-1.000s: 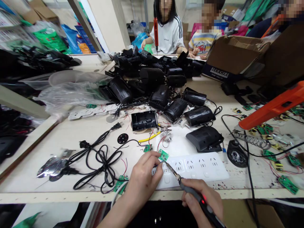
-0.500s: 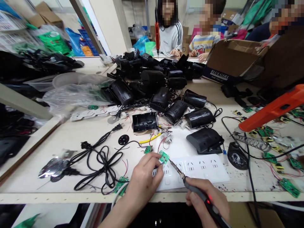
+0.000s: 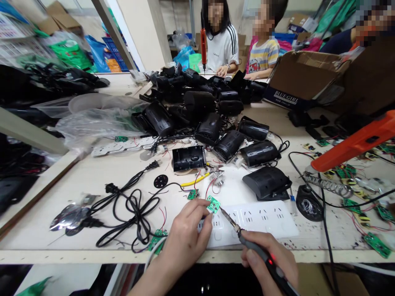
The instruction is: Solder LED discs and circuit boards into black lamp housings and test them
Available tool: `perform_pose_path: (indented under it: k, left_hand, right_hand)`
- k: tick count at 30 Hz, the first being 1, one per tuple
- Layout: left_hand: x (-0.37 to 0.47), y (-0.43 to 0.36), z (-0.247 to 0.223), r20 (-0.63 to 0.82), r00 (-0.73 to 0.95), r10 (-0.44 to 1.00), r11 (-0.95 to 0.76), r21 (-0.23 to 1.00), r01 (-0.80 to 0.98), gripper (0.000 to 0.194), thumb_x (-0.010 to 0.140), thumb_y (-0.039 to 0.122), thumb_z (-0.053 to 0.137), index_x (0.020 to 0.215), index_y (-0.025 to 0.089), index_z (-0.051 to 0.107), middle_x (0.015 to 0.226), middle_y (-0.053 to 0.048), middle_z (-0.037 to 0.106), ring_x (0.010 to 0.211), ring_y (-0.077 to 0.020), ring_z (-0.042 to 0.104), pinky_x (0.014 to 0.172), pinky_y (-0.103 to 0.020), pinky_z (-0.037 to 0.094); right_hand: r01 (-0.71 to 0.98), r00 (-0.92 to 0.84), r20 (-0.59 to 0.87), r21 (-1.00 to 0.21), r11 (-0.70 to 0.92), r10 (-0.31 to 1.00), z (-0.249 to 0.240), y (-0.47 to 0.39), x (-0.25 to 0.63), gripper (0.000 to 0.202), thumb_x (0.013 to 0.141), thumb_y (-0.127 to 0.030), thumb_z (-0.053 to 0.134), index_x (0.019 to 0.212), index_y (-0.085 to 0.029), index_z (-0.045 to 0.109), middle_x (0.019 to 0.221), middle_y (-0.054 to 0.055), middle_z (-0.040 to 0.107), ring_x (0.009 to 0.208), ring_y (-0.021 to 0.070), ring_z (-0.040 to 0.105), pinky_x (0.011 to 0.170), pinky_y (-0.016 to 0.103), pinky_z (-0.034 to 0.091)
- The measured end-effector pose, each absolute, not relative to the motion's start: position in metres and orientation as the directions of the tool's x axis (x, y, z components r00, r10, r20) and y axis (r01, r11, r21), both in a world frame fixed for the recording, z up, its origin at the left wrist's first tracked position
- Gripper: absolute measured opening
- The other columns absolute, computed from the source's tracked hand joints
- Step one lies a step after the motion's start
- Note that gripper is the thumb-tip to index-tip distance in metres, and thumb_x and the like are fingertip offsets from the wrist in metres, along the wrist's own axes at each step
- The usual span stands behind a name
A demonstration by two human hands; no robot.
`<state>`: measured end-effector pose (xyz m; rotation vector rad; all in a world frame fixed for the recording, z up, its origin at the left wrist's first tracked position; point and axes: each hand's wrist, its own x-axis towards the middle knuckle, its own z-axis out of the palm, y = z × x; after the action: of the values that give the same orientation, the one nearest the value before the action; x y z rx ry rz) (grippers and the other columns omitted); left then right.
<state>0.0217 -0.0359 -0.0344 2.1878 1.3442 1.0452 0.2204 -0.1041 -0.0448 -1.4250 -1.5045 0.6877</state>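
Observation:
Between the thumb and fingers of my left hand (image 3: 189, 230) is a small green circuit board (image 3: 213, 204), held over a white power strip (image 3: 274, 222). My right hand (image 3: 270, 257) grips a soldering iron (image 3: 256, 246) with a glowing red light on its handle. The iron's tip meets the board's right edge, or comes very close to it. Thin red wires run up from the board toward yellow-handled pliers (image 3: 196, 180). Another small board (image 3: 193, 194) lies just beyond my left fingers, and an open black plastic housing (image 3: 189, 158) sits farther back.
A coiled black power cord (image 3: 135, 213) lies left. Black housings (image 3: 206, 127) are heaped behind. At right are an orange electric screwdriver (image 3: 354, 142), a coil-spring holder (image 3: 330, 185) and loose boards (image 3: 376, 244). A carton (image 3: 305, 78) stands at back right; people (image 3: 220, 49) are across the table.
My hands, the circuit board and the soldering iron stay almost in place. Across the table, the people have shifted their heads and arms slightly.

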Motion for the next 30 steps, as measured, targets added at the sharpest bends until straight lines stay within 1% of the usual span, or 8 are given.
perform_pose_path:
  k: [7, 15, 20, 23, 26, 28, 30]
  left_hand:
    - [0.025, -0.034, -0.036, 0.397, 0.230, 0.888, -0.450, 0.651, 0.611, 0.016, 0.088, 0.010, 0.050, 0.075, 0.019, 0.055, 0.094, -0.007, 0.069, 0.090, -0.0173, 0.068, 0.081, -0.028, 0.057]
    - [0.030, -0.030, -0.032, 0.402, 0.184, 0.897, -0.422, 0.653, 0.629, 0.021, 0.078, 0.006, 0.051, 0.063, 0.020, 0.053, 0.090, -0.007, 0.072, 0.083, -0.0186, 0.071, 0.072, -0.028, 0.059]
    - [0.031, -0.026, -0.030, 0.390, 0.144, 0.909, -0.391, 0.682, 0.618, 0.021, 0.075, 0.005, 0.052, 0.060, 0.020, 0.054, 0.087, -0.006, 0.073, 0.078, -0.0169, 0.071, 0.069, -0.026, 0.058]
    - [0.031, -0.025, -0.030, 0.389, 0.142, 0.910, -0.390, 0.687, 0.613, 0.021, 0.075, 0.005, 0.053, 0.060, 0.020, 0.055, 0.085, -0.005, 0.073, 0.077, -0.0161, 0.071, 0.069, -0.025, 0.057]
    - [0.030, -0.025, -0.029, 0.376, 0.141, 0.916, -0.380, 0.696, 0.610, 0.020, 0.074, 0.006, 0.053, 0.059, 0.020, 0.055, 0.085, -0.005, 0.073, 0.076, -0.0159, 0.071, 0.068, -0.025, 0.057]
    - [0.029, -0.025, -0.029, 0.356, 0.138, 0.924, -0.363, 0.710, 0.604, 0.020, 0.073, 0.006, 0.053, 0.059, 0.019, 0.055, 0.085, -0.005, 0.073, 0.075, -0.0159, 0.071, 0.068, -0.025, 0.057]
    - [0.029, -0.024, -0.029, 0.327, 0.129, 0.936, -0.337, 0.728, 0.598, 0.020, 0.072, 0.005, 0.054, 0.058, 0.019, 0.055, 0.084, -0.004, 0.073, 0.075, -0.0159, 0.070, 0.068, -0.026, 0.056]
  right_hand:
    - [0.462, 0.103, 0.230, -0.873, 0.159, 0.968, -0.045, -0.104, 0.220, 0.028, 0.093, -0.046, 0.055, 0.098, -0.023, 0.071, 0.072, 0.005, 0.071, 0.064, 0.0185, 0.069, 0.056, 0.024, 0.056]
    - [0.477, 0.080, 0.262, -0.857, 0.194, 0.962, -0.043, -0.102, 0.219, 0.025, 0.092, -0.043, 0.055, 0.099, -0.023, 0.070, 0.071, 0.004, 0.070, 0.064, 0.0185, 0.069, 0.057, 0.024, 0.056]
    - [0.514, 0.035, 0.250, -0.835, 0.197, 0.968, -0.042, -0.101, 0.220, 0.027, 0.094, -0.046, 0.052, 0.100, -0.025, 0.069, 0.073, 0.003, 0.070, 0.066, 0.0184, 0.068, 0.061, 0.025, 0.055]
    - [0.552, 0.033, 0.250, -0.812, 0.191, 0.968, -0.041, -0.101, 0.219, 0.028, 0.094, -0.048, 0.051, 0.100, -0.026, 0.069, 0.077, 0.003, 0.071, 0.070, 0.0189, 0.069, 0.066, 0.026, 0.055]
    - [0.568, 0.038, 0.241, -0.804, 0.178, 0.970, -0.040, -0.101, 0.217, 0.031, 0.095, -0.051, 0.049, 0.099, -0.027, 0.068, 0.076, 0.002, 0.070, 0.070, 0.0184, 0.068, 0.072, 0.027, 0.055]
    - [0.557, 0.030, 0.228, -0.812, 0.173, 0.973, -0.040, -0.100, 0.217, 0.031, 0.095, -0.051, 0.048, 0.099, -0.027, 0.068, 0.074, 0.002, 0.069, 0.066, 0.0176, 0.067, 0.070, 0.027, 0.054]
    - [0.528, 0.002, 0.216, -0.829, 0.182, 0.976, -0.040, -0.098, 0.217, 0.029, 0.095, -0.048, 0.049, 0.099, -0.026, 0.068, 0.072, 0.002, 0.068, 0.063, 0.0166, 0.066, 0.063, 0.024, 0.053]
